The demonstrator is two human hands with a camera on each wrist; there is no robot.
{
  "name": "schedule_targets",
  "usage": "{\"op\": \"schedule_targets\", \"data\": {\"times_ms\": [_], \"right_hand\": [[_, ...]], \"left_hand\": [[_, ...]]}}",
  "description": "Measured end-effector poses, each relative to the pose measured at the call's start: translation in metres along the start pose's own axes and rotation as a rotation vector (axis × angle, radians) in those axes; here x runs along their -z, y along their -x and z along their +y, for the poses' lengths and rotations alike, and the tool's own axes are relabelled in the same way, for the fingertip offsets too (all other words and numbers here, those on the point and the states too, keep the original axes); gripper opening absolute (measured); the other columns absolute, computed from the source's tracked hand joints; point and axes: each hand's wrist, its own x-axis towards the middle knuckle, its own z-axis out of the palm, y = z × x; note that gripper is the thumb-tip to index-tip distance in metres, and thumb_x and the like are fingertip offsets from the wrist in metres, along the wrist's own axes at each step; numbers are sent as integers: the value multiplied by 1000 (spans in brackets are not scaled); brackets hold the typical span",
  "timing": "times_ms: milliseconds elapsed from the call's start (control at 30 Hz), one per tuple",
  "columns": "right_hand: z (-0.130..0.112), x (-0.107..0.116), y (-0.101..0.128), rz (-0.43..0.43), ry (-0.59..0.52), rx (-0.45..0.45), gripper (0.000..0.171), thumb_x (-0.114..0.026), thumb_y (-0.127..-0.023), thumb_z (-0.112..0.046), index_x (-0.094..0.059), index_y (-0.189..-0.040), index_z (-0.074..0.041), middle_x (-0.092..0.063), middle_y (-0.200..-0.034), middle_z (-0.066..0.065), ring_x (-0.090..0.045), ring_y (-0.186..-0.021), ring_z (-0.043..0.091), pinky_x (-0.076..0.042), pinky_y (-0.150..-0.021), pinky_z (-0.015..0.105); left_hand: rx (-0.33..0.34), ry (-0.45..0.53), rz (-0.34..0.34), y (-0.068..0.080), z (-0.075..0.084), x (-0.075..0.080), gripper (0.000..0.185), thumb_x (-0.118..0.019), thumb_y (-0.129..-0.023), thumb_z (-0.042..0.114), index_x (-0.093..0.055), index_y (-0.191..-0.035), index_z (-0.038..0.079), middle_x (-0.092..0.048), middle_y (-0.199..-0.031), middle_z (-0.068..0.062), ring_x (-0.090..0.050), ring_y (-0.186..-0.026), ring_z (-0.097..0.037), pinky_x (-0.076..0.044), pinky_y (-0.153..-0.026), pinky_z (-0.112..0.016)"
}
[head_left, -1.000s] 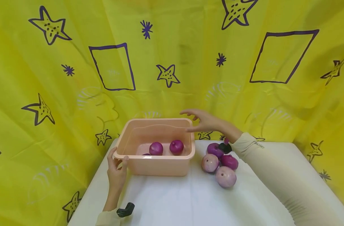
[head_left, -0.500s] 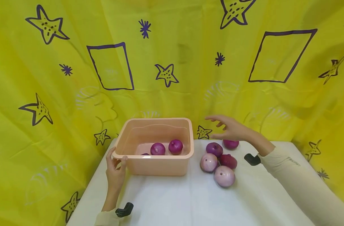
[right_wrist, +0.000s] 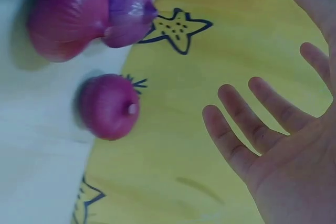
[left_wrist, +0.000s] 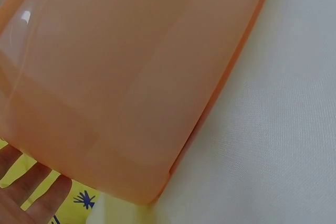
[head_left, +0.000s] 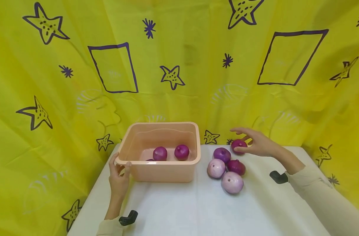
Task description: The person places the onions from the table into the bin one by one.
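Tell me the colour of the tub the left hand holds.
The tub is pale peach-pink; the head view shows it best.

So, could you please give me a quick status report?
Left hand gripping tub rim. Right hand open, at far onion, not gripping. Nothing between.

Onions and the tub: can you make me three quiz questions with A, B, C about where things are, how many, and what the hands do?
1. Where is the right hand?
A. Over the onion nearest the curtain
B. Inside the tub
C. Off the table

2. How many onions lie on the table outside the tub?
A. Two
B. Five
C. Nine

3. What is the left hand doing?
A. Holding an onion
B. Lying flat on the table
C. Holding the tub's rim

Answers: 1 A, its spread fingers reach over that onion. 2 B, five sit right of the tub. 3 C, thumb and fingers clasp the near corner.
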Motion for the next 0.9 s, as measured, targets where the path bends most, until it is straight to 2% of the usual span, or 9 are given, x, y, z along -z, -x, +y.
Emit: {"op": "schedule_targets", "data": {"times_ms": [200,333,467,733,900], "right_hand": [[18,-16,12,-9,-38,-21,68,-83,-88,-27,-52,-146,-9,-57,-141,22,-65,-108,42,-57,-80,44],[32,-31,23,-50,-100,-71,71,-81,-89,-26,-48,-148,-6,-55,-141,26,-62,-110,47,-58,-80,49],[44,-45,34,-96,-120,-103,72,-79,-91,-27,-45,-150,-7,-55,-138,28,-64,-109,44,-58,-84,53],[56,-61,42,-176,-173,-138,67,-77,-93,-26,-44,-148,-6,-53,-138,33,-69,-99,35,-59,-76,41],[57,-67,43,-202,-205,-146,67,-77,-93,-24,-45,-148,-4,-60,-130,29,-69,-100,33,-57,-78,33]], "left_hand": [[2,7,8,0,-1,0,66,-61,-103,22,-28,-159,24,-42,-159,-15,-58,-122,-39,-45,-82,-5],[5,13,7,-1,-3,0,66,-61,-103,20,-27,-160,22,-41,-160,-15,-57,-124,-40,-45,-81,-4],[4,23,2,-3,-4,-1,67,-62,-103,20,-27,-160,23,-40,-161,-14,-57,-125,-40,-45,-81,-5],[1,25,-3,-4,-6,0,67,-62,-103,20,-27,-159,24,-39,-161,-12,-57,-125,-40,-46,-81,-5],[9,11,-2,-3,-2,-1,66,-61,-103,19,-26,-159,21,-38,-162,-14,-55,-128,-43,-45,-81,-4]]}}
